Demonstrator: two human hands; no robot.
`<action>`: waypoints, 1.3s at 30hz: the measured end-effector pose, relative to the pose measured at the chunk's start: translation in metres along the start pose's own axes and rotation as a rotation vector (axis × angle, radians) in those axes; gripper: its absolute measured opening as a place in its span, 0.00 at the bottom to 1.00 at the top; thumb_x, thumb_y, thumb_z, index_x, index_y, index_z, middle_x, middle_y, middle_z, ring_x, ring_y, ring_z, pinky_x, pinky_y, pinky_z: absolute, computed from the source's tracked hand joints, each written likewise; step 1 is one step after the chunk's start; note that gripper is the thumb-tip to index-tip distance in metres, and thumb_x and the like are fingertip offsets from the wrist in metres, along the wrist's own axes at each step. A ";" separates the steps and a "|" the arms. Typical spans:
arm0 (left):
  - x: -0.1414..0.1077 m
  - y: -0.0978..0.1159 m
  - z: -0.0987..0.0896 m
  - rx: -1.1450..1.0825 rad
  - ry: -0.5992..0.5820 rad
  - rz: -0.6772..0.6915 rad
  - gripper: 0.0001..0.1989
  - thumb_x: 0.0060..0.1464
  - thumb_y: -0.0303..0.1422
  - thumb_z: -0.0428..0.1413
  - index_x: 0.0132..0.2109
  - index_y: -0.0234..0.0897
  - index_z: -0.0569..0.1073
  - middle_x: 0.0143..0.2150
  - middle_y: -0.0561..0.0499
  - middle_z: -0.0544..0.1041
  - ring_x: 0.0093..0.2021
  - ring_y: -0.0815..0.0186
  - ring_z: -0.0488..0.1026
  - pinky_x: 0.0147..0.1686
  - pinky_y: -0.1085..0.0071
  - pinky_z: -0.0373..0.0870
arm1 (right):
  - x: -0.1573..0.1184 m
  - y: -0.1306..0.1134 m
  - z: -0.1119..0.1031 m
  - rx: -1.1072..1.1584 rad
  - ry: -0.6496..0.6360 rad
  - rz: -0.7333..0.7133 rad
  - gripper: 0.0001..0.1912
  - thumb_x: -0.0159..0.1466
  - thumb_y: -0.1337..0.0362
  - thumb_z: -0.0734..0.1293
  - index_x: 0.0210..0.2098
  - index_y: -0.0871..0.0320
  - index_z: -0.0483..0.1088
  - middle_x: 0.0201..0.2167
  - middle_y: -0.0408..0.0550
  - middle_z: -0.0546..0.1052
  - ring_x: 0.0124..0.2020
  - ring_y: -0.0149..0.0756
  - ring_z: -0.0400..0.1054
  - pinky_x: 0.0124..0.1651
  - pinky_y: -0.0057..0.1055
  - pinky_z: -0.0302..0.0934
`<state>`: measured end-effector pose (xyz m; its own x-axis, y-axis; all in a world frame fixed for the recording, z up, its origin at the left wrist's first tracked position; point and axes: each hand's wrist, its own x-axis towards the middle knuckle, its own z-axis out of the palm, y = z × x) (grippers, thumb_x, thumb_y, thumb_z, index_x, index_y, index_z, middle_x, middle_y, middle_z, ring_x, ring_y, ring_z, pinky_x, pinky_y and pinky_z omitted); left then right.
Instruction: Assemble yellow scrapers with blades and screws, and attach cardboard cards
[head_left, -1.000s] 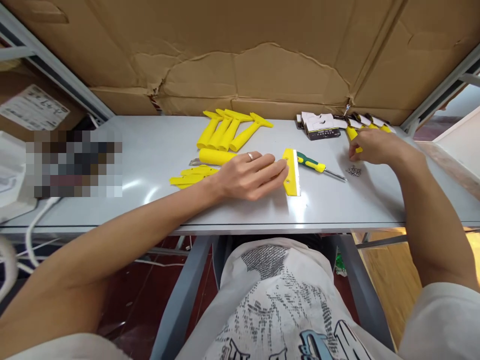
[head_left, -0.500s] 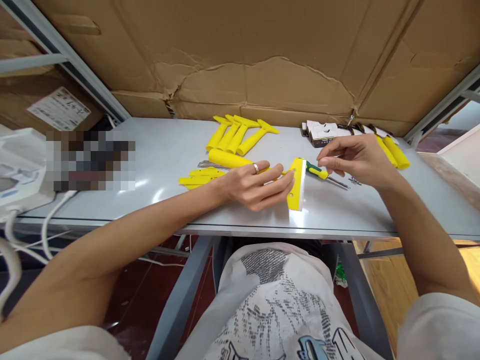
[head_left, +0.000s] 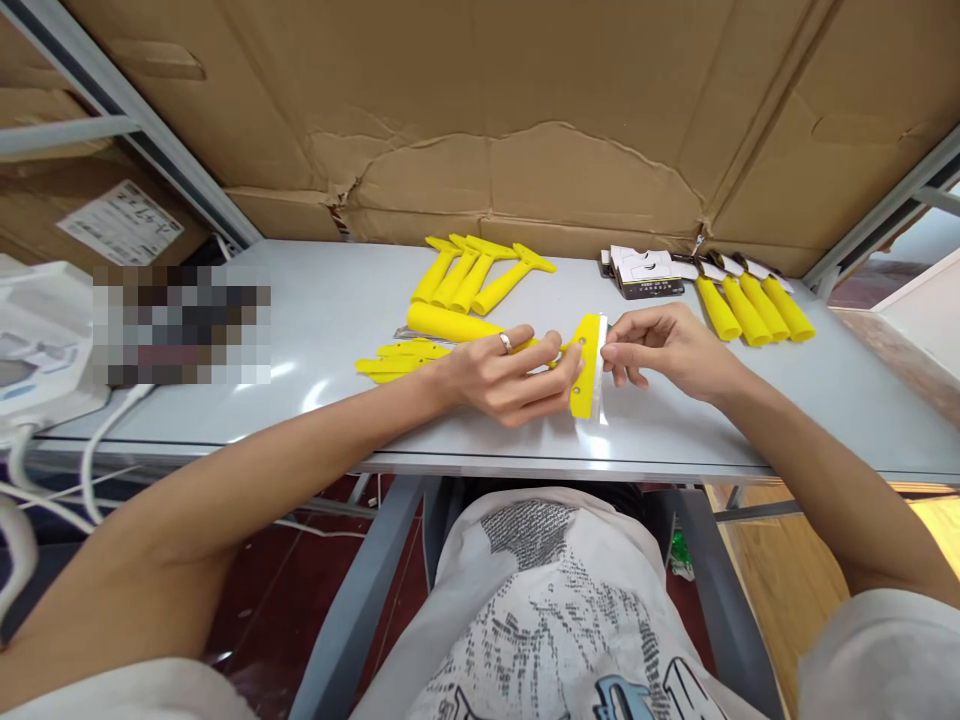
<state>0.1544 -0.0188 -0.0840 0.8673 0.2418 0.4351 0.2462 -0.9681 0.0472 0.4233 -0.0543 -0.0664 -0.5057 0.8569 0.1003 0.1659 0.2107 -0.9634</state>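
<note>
My left hand (head_left: 510,375), a ring on one finger, is closed on a yellow scraper (head_left: 586,365). Its handle points left and a pale blade strip runs along its right edge. My right hand (head_left: 652,350) is at that edge, thumb and forefinger pinched together; anything between them is too small to make out. A screwdriver's green end barely shows behind the right fingers; the hand hides the rest of it. Left of my left hand lie flat yellow plates (head_left: 405,360), with thin metal strips (head_left: 420,333) just above them.
Several yellow scraper handles (head_left: 480,275) lie at the back of the table (head_left: 315,330). Back right are black-and-white packs (head_left: 645,272) and several scrapers with dark heads (head_left: 757,305). A white device (head_left: 52,340) with cables stands left. Cardboard (head_left: 495,100) walls the back.
My right hand has moved left and down, from above the screwdriver to the scraper's blade edge, covering the screwdriver. My left hand keeps its hold on the scraper, almost unmoved.
</note>
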 end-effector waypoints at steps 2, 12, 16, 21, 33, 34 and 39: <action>0.000 0.002 -0.001 -0.025 -0.008 -0.022 0.05 0.63 0.35 0.63 0.42 0.47 0.84 0.45 0.48 0.86 0.44 0.53 0.85 0.32 0.60 0.78 | 0.001 0.002 0.003 0.034 0.008 -0.009 0.12 0.63 0.56 0.80 0.34 0.58 0.81 0.25 0.44 0.81 0.22 0.26 0.68 0.26 0.26 0.64; -0.003 -0.002 -0.002 0.085 0.042 0.105 0.10 0.67 0.28 0.58 0.46 0.46 0.84 0.47 0.49 0.86 0.47 0.55 0.86 0.36 0.60 0.81 | 0.000 0.000 -0.001 0.069 0.062 0.018 0.12 0.61 0.56 0.82 0.34 0.58 0.82 0.27 0.46 0.81 0.23 0.28 0.70 0.25 0.27 0.63; -0.005 -0.003 -0.002 0.370 0.269 0.352 0.10 0.67 0.24 0.59 0.47 0.44 0.82 0.47 0.50 0.86 0.44 0.58 0.86 0.33 0.64 0.79 | -0.004 -0.008 -0.008 -0.010 0.208 -0.051 0.12 0.60 0.55 0.83 0.35 0.56 0.83 0.27 0.47 0.81 0.24 0.30 0.71 0.27 0.30 0.65; -0.003 0.001 -0.002 0.808 0.474 0.612 0.04 0.65 0.25 0.63 0.46 0.33 0.82 0.44 0.46 0.85 0.43 0.61 0.84 0.35 0.67 0.79 | -0.006 -0.010 -0.002 -0.082 0.250 -0.204 0.12 0.63 0.52 0.80 0.39 0.52 0.84 0.32 0.48 0.82 0.31 0.34 0.74 0.32 0.35 0.68; 0.002 0.005 0.007 0.078 0.032 0.155 0.09 0.65 0.31 0.58 0.48 0.43 0.83 0.46 0.45 0.86 0.48 0.53 0.86 0.38 0.59 0.84 | 0.003 0.003 0.012 -0.192 0.249 -0.191 0.12 0.59 0.48 0.82 0.36 0.45 0.86 0.52 0.52 0.75 0.61 0.48 0.69 0.50 0.40 0.73; 0.002 0.005 0.008 -0.024 0.037 0.111 0.09 0.63 0.31 0.59 0.48 0.43 0.84 0.47 0.45 0.86 0.48 0.52 0.86 0.40 0.58 0.84 | 0.003 0.002 0.014 -0.187 0.255 -0.170 0.12 0.58 0.48 0.83 0.36 0.46 0.86 0.52 0.53 0.76 0.61 0.49 0.69 0.48 0.39 0.74; 0.002 0.008 0.009 -0.205 0.063 0.050 0.10 0.60 0.30 0.60 0.47 0.44 0.84 0.48 0.45 0.85 0.50 0.53 0.85 0.46 0.58 0.84 | 0.001 0.002 0.018 -0.149 0.259 -0.103 0.14 0.58 0.52 0.83 0.34 0.52 0.82 0.47 0.51 0.80 0.51 0.44 0.74 0.49 0.41 0.72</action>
<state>0.1620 -0.0255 -0.0913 0.8459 0.1945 0.4967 0.1048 -0.9736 0.2028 0.4077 -0.0611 -0.0724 -0.2970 0.9149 0.2734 0.2567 0.3523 -0.9000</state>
